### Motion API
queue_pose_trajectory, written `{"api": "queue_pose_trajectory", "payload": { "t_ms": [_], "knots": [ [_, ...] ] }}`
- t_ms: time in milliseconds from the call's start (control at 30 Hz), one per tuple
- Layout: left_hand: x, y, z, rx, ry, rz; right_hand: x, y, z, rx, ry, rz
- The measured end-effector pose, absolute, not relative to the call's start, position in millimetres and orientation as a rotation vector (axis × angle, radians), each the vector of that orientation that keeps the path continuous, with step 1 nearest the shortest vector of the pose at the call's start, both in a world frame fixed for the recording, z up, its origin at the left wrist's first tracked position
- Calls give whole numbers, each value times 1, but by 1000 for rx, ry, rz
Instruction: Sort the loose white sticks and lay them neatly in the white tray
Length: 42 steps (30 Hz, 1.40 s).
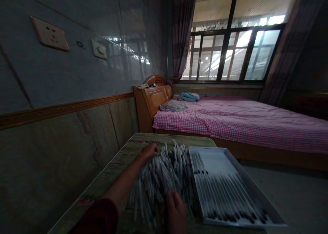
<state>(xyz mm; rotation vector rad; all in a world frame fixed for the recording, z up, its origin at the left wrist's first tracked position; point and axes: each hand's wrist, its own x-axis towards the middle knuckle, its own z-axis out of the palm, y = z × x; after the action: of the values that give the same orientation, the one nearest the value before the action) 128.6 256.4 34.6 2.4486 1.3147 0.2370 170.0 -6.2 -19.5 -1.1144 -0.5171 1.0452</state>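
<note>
Table (116, 164): tray (216, 162) along right edge, slim sticks (160, 174) heaped beside. Your left hand (149, 152), right hand (176, 208) at sticks; can't tell grips.

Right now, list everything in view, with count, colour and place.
Loose sticks: many, whitish-grey, heaped on the table
Tray: one, white, on the table, right of the heap
Tray sticks: many, pale with dark ends, in two rows
Table: one, greenish, in front
Bed: one, pink checked cover, beyond the table
Headboard: one, orange-brown, bed's left end
Cloth bundles: at least two, blue and greyish, near the headboard
Window: one, dark-framed, behind the bed
Curtains: two, purplish, flanking the window
Socket plate: one, pinkish, left wall
Dial switch: one, pale, right of the socket plate
Left hand: one, at the heap's far-left edge
Right hand: one, at its near edge
</note>
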Motion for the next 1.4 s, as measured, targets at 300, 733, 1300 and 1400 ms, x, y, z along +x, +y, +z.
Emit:
{"api": "queue_pose_trajectory", "payload": {
  "t_ms": [300,733,1300,1400],
  "knots": [
    [128,255,19,2363,1286,285,169,-5,-17,-1131,-527,1003],
    [87,208,20,1676,1124,1139,169,-8,-4,-1155,-566,929],
    [5,97,11,1126,870,1074,172,-19,-11,-1364,-969,680],
    [5,98,9,1084,834,1092,171,-19,-13,-1375,-999,693]
  ]
}}
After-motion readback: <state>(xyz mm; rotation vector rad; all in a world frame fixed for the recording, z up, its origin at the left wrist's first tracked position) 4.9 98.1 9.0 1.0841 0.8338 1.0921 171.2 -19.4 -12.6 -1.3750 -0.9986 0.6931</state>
